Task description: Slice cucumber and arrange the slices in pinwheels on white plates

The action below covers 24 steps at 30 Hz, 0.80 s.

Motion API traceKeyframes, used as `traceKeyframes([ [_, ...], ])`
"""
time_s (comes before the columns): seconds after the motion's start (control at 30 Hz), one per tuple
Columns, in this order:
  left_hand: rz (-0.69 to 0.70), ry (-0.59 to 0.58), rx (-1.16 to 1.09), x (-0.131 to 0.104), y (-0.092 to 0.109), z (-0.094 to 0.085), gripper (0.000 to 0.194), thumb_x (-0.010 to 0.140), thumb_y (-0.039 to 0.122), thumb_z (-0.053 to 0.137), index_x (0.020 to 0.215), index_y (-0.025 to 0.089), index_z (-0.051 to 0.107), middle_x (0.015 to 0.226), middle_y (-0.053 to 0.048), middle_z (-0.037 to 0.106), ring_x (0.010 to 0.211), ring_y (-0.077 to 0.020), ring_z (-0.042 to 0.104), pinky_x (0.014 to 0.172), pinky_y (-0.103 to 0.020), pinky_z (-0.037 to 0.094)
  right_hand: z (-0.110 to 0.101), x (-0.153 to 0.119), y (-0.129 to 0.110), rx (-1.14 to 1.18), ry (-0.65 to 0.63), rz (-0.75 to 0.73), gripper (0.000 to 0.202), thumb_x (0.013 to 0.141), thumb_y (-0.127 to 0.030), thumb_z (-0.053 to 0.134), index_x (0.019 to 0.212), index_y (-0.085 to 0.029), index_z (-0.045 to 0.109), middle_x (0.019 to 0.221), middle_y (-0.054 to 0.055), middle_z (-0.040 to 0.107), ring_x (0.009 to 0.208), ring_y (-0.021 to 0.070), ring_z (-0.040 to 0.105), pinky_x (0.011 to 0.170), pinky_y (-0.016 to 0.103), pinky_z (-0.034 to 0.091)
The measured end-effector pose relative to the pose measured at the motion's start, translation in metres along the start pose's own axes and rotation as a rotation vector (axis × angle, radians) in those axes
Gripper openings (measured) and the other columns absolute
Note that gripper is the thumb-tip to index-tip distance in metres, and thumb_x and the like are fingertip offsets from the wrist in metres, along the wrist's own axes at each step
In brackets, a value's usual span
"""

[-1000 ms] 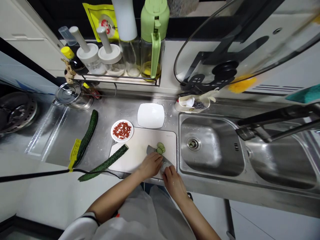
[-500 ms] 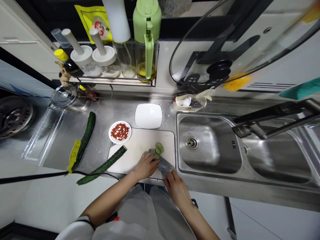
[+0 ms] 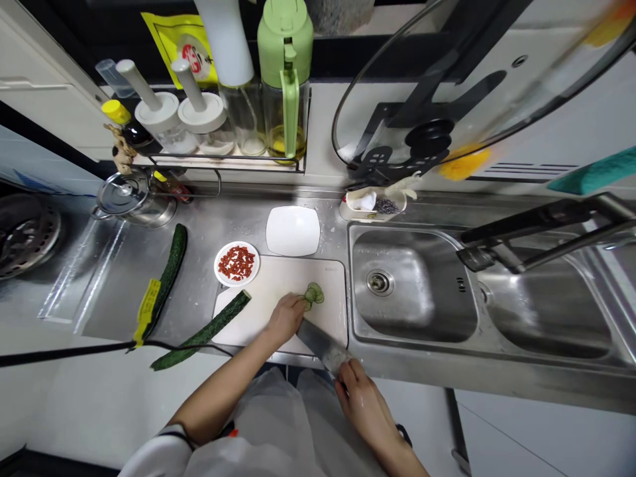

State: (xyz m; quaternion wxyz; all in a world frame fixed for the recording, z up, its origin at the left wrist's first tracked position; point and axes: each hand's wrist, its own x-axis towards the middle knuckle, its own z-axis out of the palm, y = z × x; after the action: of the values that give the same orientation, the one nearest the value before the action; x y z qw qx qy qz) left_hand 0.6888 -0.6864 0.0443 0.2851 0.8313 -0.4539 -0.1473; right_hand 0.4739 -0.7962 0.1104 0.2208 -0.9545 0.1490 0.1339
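Note:
My right hand point(image 3: 355, 391) is wrapped round the handle end of a wide knife point(image 3: 320, 343), whose blade points up and left over the white cutting board point(image 3: 278, 273). My left hand point(image 3: 288, 317) lies on the board with its fingers together at the left edge of a small pile of cucumber slices point(image 3: 313, 293); whether it pinches a slice is too small to tell. A cut cucumber point(image 3: 213, 334) rests across the board's left side. Above it stands a white plate of small red pieces point(image 3: 237, 263). Behind the board is a white dish point(image 3: 293, 230).
A whole cucumber point(image 3: 171, 268) with a yellow tag lies at the left, near a lidded pot point(image 3: 134, 197). A double sink point(image 3: 412, 285) with a faucet point(image 3: 541, 232) is at the right. A condiment rack point(image 3: 228, 165) hangs behind. A dark cable crosses the lower left.
My right hand has moved down and right, drawing the knife away from the cucumber slices. My left hand has shifted slightly up and left beside the slices.

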Motion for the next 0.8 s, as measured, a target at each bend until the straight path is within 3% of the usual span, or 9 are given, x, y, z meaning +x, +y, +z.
traceKeyframes([
  [0.2, 0.043, -0.160, 0.113, 0.030, 0.001, -0.002, 0.018, 0.087, 0.015, 0.048, 0.098, 0.016, 0.062, 0.097, -0.007, 0.063, 0.096, -0.0199, 0.054, 0.089, -0.032, 0.044, -0.007, 0.003, -0.003, 0.096, -0.005, 0.035, 0.008, 0.086, -0.015, 0.042, 0.089, -0.021, 0.047, 0.093, 0.006, 0.053, 0.072, 0.0164, 0.058, 0.063, 0.028, 0.044],
  [0.4, 0.121, -0.310, 0.209, 0.042, 0.000, -0.011, 0.012, 0.087, 0.019, 0.051, 0.087, 0.016, 0.063, 0.088, -0.007, 0.063, 0.093, -0.0201, 0.054, 0.088, -0.031, 0.043, -0.009, 0.005, -0.008, 0.179, -0.025, 0.058, 0.008, 0.086, -0.015, 0.041, 0.085, -0.022, 0.045, 0.092, 0.005, 0.053, 0.072, 0.0162, 0.058, 0.062, 0.028, 0.044],
  [0.67, 0.222, -0.324, 0.272, 0.046, -0.008, -0.009, 0.013, 0.087, 0.019, 0.051, 0.082, 0.015, 0.063, 0.082, -0.007, 0.064, 0.087, -0.0197, 0.056, 0.086, -0.032, 0.042, -0.008, 0.007, -0.005, 0.243, -0.024, 0.076, 0.009, 0.086, -0.016, 0.041, 0.088, -0.022, 0.047, 0.096, 0.006, 0.054, 0.075, 0.0166, 0.059, 0.065, 0.029, 0.046],
  [0.8, 0.189, -0.296, 0.296, 0.046, -0.007, -0.008, 0.016, 0.088, 0.019, 0.048, 0.081, 0.016, 0.062, 0.080, -0.006, 0.063, 0.086, -0.0187, 0.056, 0.084, -0.030, 0.043, -0.011, 0.008, -0.006, 0.291, -0.058, 0.083, 0.013, 0.085, -0.016, 0.040, 0.092, -0.021, 0.050, 0.098, 0.007, 0.055, 0.078, 0.0174, 0.059, 0.069, 0.030, 0.047],
])
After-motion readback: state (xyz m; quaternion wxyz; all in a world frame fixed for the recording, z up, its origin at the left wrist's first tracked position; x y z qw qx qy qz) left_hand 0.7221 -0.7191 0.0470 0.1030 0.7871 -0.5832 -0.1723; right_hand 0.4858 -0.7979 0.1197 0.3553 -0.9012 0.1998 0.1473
